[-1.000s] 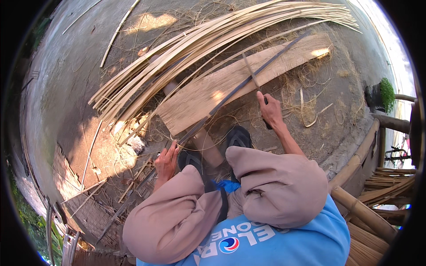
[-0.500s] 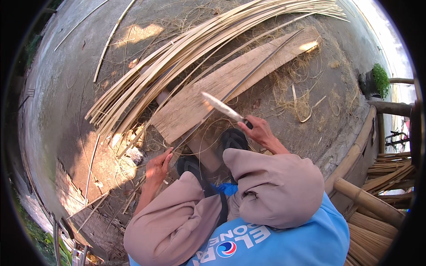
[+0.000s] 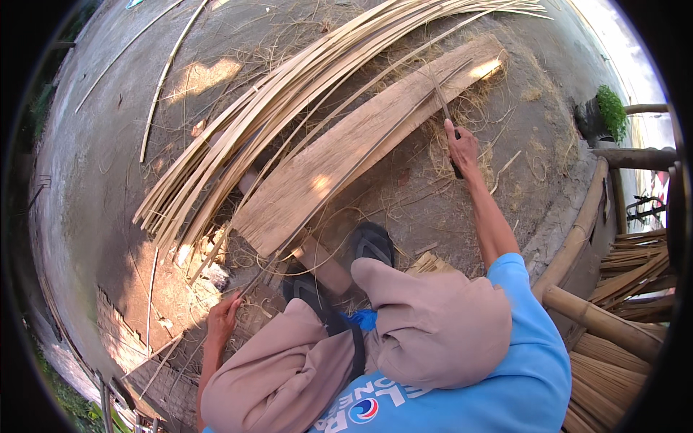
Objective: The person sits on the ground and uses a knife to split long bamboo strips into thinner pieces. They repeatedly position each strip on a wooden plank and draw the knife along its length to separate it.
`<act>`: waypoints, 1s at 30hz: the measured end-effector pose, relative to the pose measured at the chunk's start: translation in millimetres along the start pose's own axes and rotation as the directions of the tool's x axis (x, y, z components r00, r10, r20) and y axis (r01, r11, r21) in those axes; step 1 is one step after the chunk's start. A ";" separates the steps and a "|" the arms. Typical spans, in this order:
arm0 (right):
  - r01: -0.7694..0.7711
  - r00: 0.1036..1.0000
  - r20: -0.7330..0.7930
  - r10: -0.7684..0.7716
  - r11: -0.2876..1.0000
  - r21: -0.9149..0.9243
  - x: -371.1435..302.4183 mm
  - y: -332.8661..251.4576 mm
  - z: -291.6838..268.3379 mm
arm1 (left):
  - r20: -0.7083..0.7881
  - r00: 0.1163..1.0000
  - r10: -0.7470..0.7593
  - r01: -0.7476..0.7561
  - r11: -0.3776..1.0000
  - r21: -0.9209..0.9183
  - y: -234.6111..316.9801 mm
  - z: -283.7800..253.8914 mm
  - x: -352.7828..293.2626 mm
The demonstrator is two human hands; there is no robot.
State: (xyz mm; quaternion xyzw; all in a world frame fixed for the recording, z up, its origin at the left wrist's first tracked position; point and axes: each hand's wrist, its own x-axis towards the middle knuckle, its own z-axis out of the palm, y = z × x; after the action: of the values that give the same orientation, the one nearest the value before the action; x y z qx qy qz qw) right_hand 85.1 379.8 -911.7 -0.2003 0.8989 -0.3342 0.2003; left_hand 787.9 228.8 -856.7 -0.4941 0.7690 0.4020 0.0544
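Observation:
My left hand (image 3: 222, 317), low on the left, is closed on the near end of a long, thin dark strip (image 3: 351, 169), seemingly split bamboo or cane. The strip runs diagonally up along a flat wooden board (image 3: 303, 189). My right hand (image 3: 463, 150) is closed round the black handle of a knife (image 3: 439, 92), its arm stretched forward to the far right of the board. The blade points up and away across the strip near the board's far end; I cannot tell whether it touches. Beneath the board's near end shows a wooden block (image 3: 325, 267).
A large bundle of pale split strips (image 3: 289, 90) lies beyond the board. Thin curled shavings (image 3: 437, 155) litter the ground. On the right are a bamboo rail (image 3: 603, 323), more bundled strips (image 3: 613, 379) and a potted green plant (image 3: 611, 114). My sandalled feet (image 3: 373, 243) rest near the block.
My right hand has swung the knife forward and right, from the board's near half toward its far end. My left hand has drawn back toward me with the strip.

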 end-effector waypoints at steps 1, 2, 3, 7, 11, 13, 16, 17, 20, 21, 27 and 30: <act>0.088 0.996 -0.027 -0.091 0.993 -0.078 -1.0 5.3 -7.8 | 0.002 0.999 0.033 -0.033 0.999 -0.038 6.4 4.6 15.6; 0.181 0.983 -0.004 -0.183 0.975 -0.129 -1.9 6.6 4.2 | -0.012 1.000 0.025 -0.025 0.998 -0.054 6.0 1.9 13.9; 0.250 0.967 -0.015 -0.255 0.955 -0.162 1.2 8.3 5.7 | -0.027 1.000 0.014 -0.016 0.997 -0.070 5.7 0.2 12.3; 0.147 0.981 -0.121 -0.155 0.987 -0.069 37.7 27.0 -13.0 | -0.034 0.999 0.014 -0.013 0.999 0.043 -22.1 -6.6 -15.6; -0.103 0.974 -0.215 0.076 0.988 -0.115 108.1 40.2 -84.8 | 0.004 0.999 0.050 -0.051 0.995 0.086 -4.9 -7.8 -10.6; -0.107 0.972 -0.225 0.065 0.978 -0.179 117.3 31.0 -91.4 | 0.027 0.999 0.020 -0.022 0.997 0.078 -0.3 -10.7 -14.3; -0.095 0.970 -0.235 0.067 0.989 -0.112 98.8 18.1 -70.7 | 0.309 0.907 -0.286 0.296 0.955 0.014 -1.5 -13.2 -16.6; -0.072 0.978 -0.204 0.050 0.992 -0.101 85.5 8.8 -58.2 | 0.302 0.912 -0.276 0.274 0.960 0.051 8.2 -12.4 -15.5; 0.044 0.998 -0.038 -0.048 0.994 -0.103 21.4 -7.5 -10.2 | 0.236 0.945 -0.225 0.204 0.973 0.112 61.3 6.4 7.1; 0.112 0.994 0.014 -0.111 0.990 -0.088 -5.2 -12.6 9.5 | 0.170 0.966 -0.196 0.182 0.979 0.094 88.1 16.7 16.3; 0.441 0.723 0.587 -0.365 0.897 0.015 -199.1 -91.2 80.3 | -0.257 0.963 0.080 0.021 0.929 0.369 143.0 99.7 63.5; 0.523 0.744 0.506 -0.435 0.852 -0.036 -217.3 -74.5 77.4 | -0.277 0.953 0.125 0.001 0.911 0.413 135.2 107.8 73.4</act>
State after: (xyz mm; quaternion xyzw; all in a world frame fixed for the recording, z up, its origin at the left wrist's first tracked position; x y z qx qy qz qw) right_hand 322.7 395.1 -865.8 -0.5183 0.7638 -0.2337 0.3055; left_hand 608.3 274.2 -888.0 -0.5016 0.8506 0.1550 0.0273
